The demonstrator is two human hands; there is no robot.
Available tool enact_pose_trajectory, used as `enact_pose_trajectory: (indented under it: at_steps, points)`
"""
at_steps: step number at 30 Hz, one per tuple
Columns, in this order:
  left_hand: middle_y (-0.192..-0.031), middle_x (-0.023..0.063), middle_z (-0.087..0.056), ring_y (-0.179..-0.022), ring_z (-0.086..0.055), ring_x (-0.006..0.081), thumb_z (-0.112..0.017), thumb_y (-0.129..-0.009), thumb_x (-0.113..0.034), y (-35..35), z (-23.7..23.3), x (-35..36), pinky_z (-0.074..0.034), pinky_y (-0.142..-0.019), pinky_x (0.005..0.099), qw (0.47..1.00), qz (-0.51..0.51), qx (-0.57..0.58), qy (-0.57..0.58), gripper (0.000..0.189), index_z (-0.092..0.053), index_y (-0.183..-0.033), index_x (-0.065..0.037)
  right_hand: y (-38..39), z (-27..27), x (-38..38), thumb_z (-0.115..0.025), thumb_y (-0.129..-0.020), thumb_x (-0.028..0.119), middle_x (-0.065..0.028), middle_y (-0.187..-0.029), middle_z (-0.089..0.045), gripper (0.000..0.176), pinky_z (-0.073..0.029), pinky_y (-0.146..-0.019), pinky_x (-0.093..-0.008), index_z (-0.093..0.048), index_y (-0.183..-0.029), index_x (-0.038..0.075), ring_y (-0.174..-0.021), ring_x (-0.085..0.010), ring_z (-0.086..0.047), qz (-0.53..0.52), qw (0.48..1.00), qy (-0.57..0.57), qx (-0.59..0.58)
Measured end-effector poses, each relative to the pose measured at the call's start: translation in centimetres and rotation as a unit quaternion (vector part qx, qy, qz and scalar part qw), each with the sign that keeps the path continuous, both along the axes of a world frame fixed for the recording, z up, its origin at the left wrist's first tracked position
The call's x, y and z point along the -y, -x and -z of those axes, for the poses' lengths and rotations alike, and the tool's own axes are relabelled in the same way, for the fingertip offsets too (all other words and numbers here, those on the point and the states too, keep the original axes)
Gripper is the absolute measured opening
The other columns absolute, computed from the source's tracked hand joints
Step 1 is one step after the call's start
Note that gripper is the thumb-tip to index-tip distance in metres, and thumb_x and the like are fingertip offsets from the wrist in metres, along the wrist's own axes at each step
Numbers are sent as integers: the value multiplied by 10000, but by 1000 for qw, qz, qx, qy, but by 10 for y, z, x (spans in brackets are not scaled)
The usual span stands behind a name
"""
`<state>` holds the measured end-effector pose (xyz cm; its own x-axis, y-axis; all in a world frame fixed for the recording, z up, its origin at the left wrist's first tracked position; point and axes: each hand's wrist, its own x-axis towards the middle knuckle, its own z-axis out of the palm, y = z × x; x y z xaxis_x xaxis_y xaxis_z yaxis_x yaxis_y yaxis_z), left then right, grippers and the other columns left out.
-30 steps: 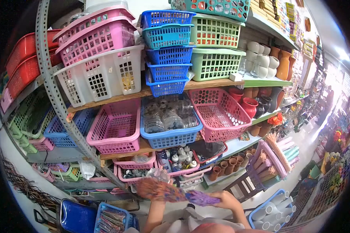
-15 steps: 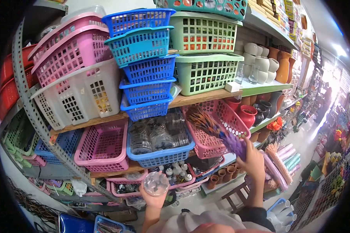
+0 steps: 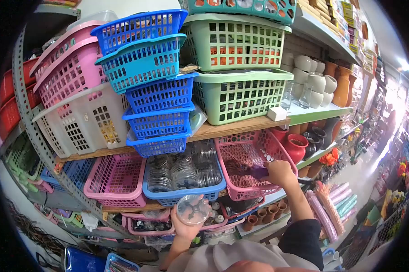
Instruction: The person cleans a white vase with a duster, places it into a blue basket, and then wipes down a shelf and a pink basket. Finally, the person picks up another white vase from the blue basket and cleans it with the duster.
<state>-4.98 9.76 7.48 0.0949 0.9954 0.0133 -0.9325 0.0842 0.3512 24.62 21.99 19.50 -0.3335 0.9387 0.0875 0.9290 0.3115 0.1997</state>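
My left hand [image 3: 185, 230] holds up a clear round plastic dish [image 3: 192, 210], its fingers wrapped round from below and behind. The dish is in front of the blue basket [image 3: 186, 194], which holds stacks of similar clear round pieces. My right hand [image 3: 280, 173] is closed on the purple part of a feather duster [image 3: 255, 172]. The duster's dark brown head, smeared by motion, reaches down into the pink basket [image 3: 240, 193] on the right.
Another pink basket [image 3: 115, 198] stands left of the blue one. Above, stacked blue baskets [image 3: 160, 92] and green baskets [image 3: 245, 77] line a wooden shelf [image 3: 234, 126]. Red pots [image 3: 296, 147] and small brown pots [image 3: 272, 210] stand to the right. Wrapped rolls [image 3: 324, 211] are at lower right.
My right hand has lowered the feather duster from above the pink basket's rim into the basket. My left hand, still holding the dish, has shifted slightly right. The view has moved closer to the shelves.
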Motion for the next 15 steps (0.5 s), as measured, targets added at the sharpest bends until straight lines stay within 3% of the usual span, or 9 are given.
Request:
enact_pose_trajectory:
  at_steps: [1,3,5,6,8,9,10,14,15]
  points:
    - [-1199,172,-555,-1056,-565,336,-375,-835,-649,-3,-4,-2,-473,-895,465,1000,24,-1,-15,860,-388,-1349,40,5,-3,4,-684,-762,408,-129,-830,-667,400,-531,-660,-415,-621,-989,85,-798,-300,-666,-7,1000,0,2]
    - [-1232,175,-536,-1073,-561,344,-359,-842,-647,-8,-7,-12,-466,-908,482,999,22,-25,-38,853,-385,-1352,36,18,-7,14,-672,-775,449,-179,-1006,-622,516,-507,-735,-421,-591,-1124,77,-890,-323,-632,-82,985,-73,-131]
    - [-1266,179,-516,-1090,-557,352,-342,-849,-645,-14,-20,-21,-459,-920,498,997,21,-52,-57,847,-383,-1356,32,37,-22,26,-600,-839,474,-181,-1141,-568,557,-509,-778,-426,-527,-1203,60,-993,-343,-599,-220,949,-2,-225]
    - [-1281,180,-508,-1105,-553,358,-323,-863,-627,-19,-33,-24,-451,-932,512,993,44,-94,-64,819,-383,-1361,21,47,-25,31,-597,-845,468,-180,-1180,-540,609,-490,-818,-433,-478,-1277,55,-1011,-376,-576,-292,914,27,-279]
    - [-1280,169,-522,-1130,-546,361,-271,-901,-575,-21,-52,-32,-432,-960,541,978,120,-153,-80,734,-407,-1350,-11,62,-14,25,-612,-863,394,-192,-1221,-510,591,-455,-888,-411,-449,-1286,15,-1080,-366,-546,-372,854,102,-349]
    - [-1269,160,-539,-1141,-553,310,-250,-942,-510,-22,-55,-38,-420,-1004,473,969,143,-168,-113,649,-443,-1308,-10,68,-10,25,-619,-868,362,-194,-1223,-509,579,-443,-909,-401,-443,-1286,0,-1094,-361,-540,-401,820,131,-386]
    - [-1265,157,-541,-1143,-553,303,-242,-948,-506,-25,-60,-44,-430,-996,463,965,164,-168,-117,641,-448,-1303,-14,72,-5,22,-623,-873,324,-205,-1201,-513,558,-423,-934,-381,-446,-1269,-27,-1099,-353,-528,-422,800,150,-400]
    - [-1226,134,-566,-1096,-582,260,-280,-960,-526,-26,-92,-70,-484,-939,419,925,257,-262,-96,603,-471,-1292,-60,60,7,19,-686,-855,228,-90,-1110,-571,476,-454,-869,-298,-490,-1206,-26,-1013,-143,-544,-297,696,304,-579]
    - [-1226,134,-566,-1096,-582,260,-280,-960,-526,-30,-101,-73,-484,-939,419,924,257,-265,-98,603,-471,-1292,-60,54,16,14,-715,-826,163,-87,-1124,-562,482,-461,-876,-299,-482,-1209,-16,-1015,-145,-547,-299,656,306,-622]
